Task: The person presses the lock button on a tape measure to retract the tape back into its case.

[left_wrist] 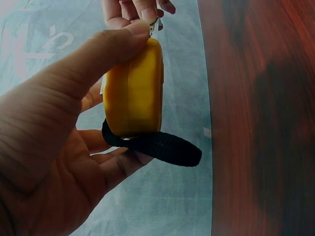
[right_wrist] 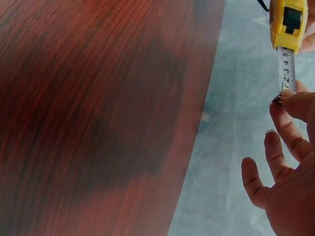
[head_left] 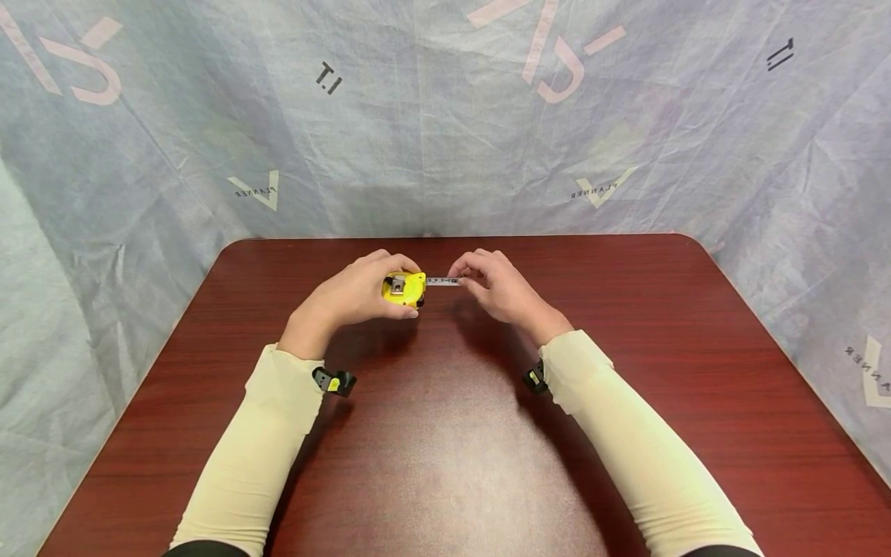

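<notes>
A yellow tape measure [head_left: 412, 291] is held above the table by my left hand [head_left: 355, 291], its thumb and fingers curled round the case. From the case a short length of metal blade [head_left: 442, 281] reaches to the right. My right hand [head_left: 500, 291] pinches the blade's end between thumb and index finger, the other fingers spread loosely in the right wrist view. Printed numbers up to about 5 show on the blade [right_wrist: 286, 69] there. A black wrist strap [left_wrist: 167, 147] hangs from the case [left_wrist: 135, 93] in the left wrist view.
The dark red wooden table [head_left: 445, 433] spreads beneath both hands. Behind it and at the sides hangs a grey printed cloth [head_left: 431, 131]. Small black devices are strapped to the left wrist [head_left: 334, 382] and right wrist [head_left: 534, 377].
</notes>
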Tool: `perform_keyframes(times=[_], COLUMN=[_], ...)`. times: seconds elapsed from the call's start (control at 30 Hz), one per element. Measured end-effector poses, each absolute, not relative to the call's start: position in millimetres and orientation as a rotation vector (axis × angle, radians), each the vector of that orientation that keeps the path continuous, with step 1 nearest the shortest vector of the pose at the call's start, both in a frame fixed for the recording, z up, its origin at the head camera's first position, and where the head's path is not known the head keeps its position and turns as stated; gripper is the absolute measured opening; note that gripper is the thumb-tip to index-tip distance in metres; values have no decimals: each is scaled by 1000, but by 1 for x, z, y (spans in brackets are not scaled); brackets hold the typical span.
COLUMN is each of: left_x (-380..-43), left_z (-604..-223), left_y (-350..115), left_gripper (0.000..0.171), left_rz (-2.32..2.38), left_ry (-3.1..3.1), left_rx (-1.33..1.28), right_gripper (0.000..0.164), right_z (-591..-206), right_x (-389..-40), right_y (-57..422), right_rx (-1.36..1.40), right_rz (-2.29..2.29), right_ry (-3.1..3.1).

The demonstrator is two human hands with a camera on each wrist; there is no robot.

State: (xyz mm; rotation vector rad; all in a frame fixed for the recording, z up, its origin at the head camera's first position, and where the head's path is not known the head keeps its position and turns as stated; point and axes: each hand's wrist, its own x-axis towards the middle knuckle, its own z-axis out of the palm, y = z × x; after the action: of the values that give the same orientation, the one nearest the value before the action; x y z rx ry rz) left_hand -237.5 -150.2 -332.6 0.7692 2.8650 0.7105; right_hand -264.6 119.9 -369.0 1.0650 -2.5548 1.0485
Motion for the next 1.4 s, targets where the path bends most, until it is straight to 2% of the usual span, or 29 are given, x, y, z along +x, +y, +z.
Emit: perform_keyframes(times=[1.4], left_x=[-235], left_z=[-333], left_y=[-142], left_gripper=[61], left_rz=[708], left_ry=[2867], left_rx=[790], right_gripper=[15], right_z=[-373], right_x=[-263], right_y=[101], right_rx=[1101], right_rz=[1026], right_ry=[-2541])
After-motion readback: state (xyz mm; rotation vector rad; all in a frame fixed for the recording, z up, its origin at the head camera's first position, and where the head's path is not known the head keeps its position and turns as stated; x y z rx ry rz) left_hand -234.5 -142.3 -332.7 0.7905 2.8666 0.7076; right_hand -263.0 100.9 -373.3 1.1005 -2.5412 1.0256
